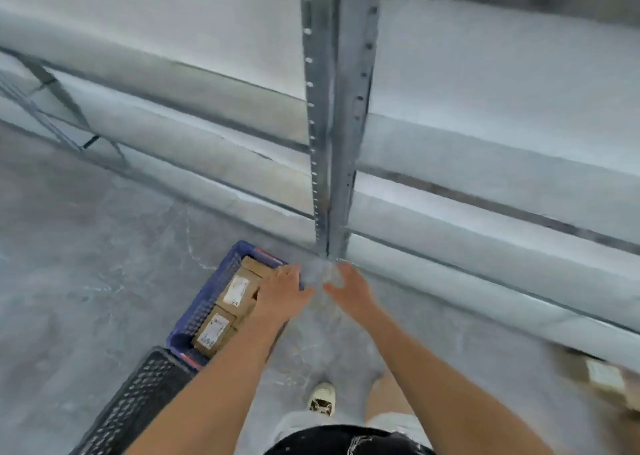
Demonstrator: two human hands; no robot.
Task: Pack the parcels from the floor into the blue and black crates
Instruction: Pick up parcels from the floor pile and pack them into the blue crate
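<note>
blue crate (207, 302) long axis runs away, rightward | hands (320, 291) empty

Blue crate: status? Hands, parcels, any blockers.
Left hand and right hand open, empty, above floor. Blue crate holds cardboard parcels; black crate beside it. Blurred parcel on floor, right. Nothing blocking.
</note>
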